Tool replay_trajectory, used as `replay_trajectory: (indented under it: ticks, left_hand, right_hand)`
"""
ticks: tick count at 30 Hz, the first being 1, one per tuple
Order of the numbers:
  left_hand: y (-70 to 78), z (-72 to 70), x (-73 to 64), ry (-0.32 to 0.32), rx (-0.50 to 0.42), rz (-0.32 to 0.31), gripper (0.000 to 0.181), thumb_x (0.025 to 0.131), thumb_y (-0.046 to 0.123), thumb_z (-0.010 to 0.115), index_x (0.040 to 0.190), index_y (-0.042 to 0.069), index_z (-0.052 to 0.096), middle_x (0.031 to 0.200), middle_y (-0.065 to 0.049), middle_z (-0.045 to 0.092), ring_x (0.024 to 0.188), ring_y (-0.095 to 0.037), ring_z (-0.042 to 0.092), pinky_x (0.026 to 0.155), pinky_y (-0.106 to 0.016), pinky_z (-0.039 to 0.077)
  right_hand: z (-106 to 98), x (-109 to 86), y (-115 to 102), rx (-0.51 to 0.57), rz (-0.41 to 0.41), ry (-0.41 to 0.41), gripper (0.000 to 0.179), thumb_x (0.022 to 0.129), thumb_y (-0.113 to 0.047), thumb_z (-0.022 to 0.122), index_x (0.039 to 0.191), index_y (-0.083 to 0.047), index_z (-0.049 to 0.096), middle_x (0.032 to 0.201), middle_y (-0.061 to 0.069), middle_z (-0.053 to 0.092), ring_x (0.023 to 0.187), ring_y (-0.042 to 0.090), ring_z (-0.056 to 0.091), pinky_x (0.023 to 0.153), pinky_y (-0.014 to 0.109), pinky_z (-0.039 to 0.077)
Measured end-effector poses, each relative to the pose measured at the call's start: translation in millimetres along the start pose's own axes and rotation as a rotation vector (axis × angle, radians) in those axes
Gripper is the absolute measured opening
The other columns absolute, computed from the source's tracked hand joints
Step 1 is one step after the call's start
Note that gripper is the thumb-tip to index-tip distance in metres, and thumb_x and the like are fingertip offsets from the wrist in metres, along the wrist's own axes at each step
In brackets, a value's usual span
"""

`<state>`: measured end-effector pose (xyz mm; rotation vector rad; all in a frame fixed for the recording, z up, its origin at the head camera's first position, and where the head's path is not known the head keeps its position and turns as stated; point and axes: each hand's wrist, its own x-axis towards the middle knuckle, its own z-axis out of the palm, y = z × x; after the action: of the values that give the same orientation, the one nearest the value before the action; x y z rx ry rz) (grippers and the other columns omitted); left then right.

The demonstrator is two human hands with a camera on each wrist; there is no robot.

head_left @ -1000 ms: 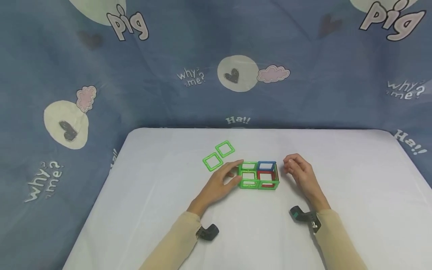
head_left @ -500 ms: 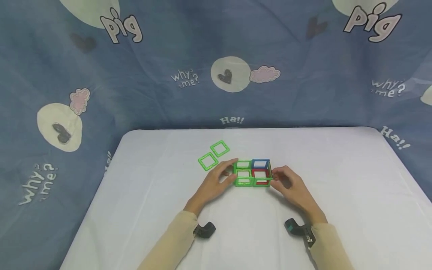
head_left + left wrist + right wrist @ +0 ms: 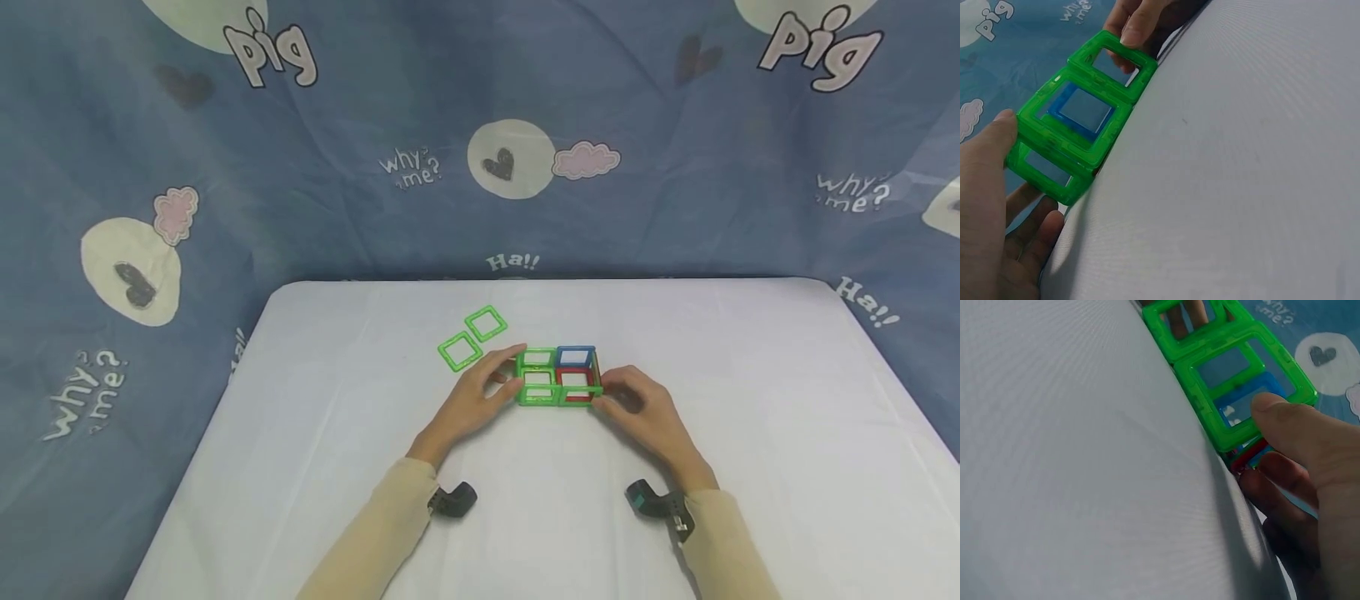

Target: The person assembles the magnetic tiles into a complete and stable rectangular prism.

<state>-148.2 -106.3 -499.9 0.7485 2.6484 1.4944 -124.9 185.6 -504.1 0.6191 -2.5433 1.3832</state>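
Observation:
An open box of magnetic tiles [image 3: 558,388] stands on the white table, held between both hands. Its frames are mostly green, with a blue tile [image 3: 576,348] at the back right and a red tile [image 3: 574,372] inside on the right. My left hand [image 3: 470,406] grips the left end, thumb at the front corner and a finger along the back. At the right end, my right hand [image 3: 651,415] holds the wall. In the right wrist view its thumb [image 3: 1285,422] presses a green frame [image 3: 1200,394], with the other fingers curled behind the edge.
Two loose green square tiles lie flat behind the left hand, a nearer tile [image 3: 452,341] and a farther tile [image 3: 477,313]. A blue printed cloth [image 3: 360,233] hangs behind the table [image 3: 540,517]. Each wrist wears a dark camera.
The right hand has come in from the right and taken hold of the box's right end. The left hand keeps its place on the left end, and the loose tiles stay put.

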Motion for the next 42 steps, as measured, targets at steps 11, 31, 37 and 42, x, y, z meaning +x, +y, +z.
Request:
replay_trajectory:
  ticks: [11,31,37,42]
  left_hand:
    - [-1.4,-3.1,2.2,0.008,-0.001,-0.021,0.052,0.092,0.046,0.055,0.141,0.038,0.04,0.131,0.01,0.053,0.111,-0.007,0.056,0.095,-0.025,0.049]
    - [1.1,-0.9,-2.2,-0.014,0.013,-0.021,0.054,0.094,0.044,0.052,0.144,0.038,0.034,0.138,0.009,0.047,0.111,-0.009,0.056,0.097,-0.028,0.049]
    - [-1.1,-2.0,-2.9,0.075,-0.006,0.046,0.042,0.101,0.036,0.041,0.142,0.03,0.039,0.142,0.007,0.046,0.127,-0.013,0.047,0.106,-0.035,0.043]
    - [-6.7,-11.4,-2.1,0.288,0.109,0.033,0.031,0.099,0.028,0.049,0.129,0.025,0.053,0.13,0.006,0.055,0.126,-0.014,0.047,0.109,-0.037,0.038]
  right_hand:
    - [-2,8.6,-9,-0.035,0.064,-0.039,0.028,0.08,-0.014,0.075,0.106,-0.011,0.066,0.105,0.002,0.069,0.106,0.02,0.06,0.098,0.009,0.039]
    - [-2,0.2,-9,-0.018,0.156,-0.104,0.031,0.084,-0.021,0.072,0.112,-0.014,0.063,0.112,0.001,0.067,0.11,0.013,0.058,0.102,0.011,0.037]
    - [-6,1.2,-37,-0.028,0.136,-0.102,0.028,0.083,-0.011,0.071,0.109,-0.004,0.063,0.108,0.008,0.067,0.105,0.019,0.059,0.098,0.006,0.038]
    - [-5,2.5,-34,-0.028,0.128,-0.101,0.027,0.084,-0.011,0.071,0.109,-0.006,0.063,0.108,0.007,0.067,0.103,0.012,0.059,0.097,0.008,0.04]
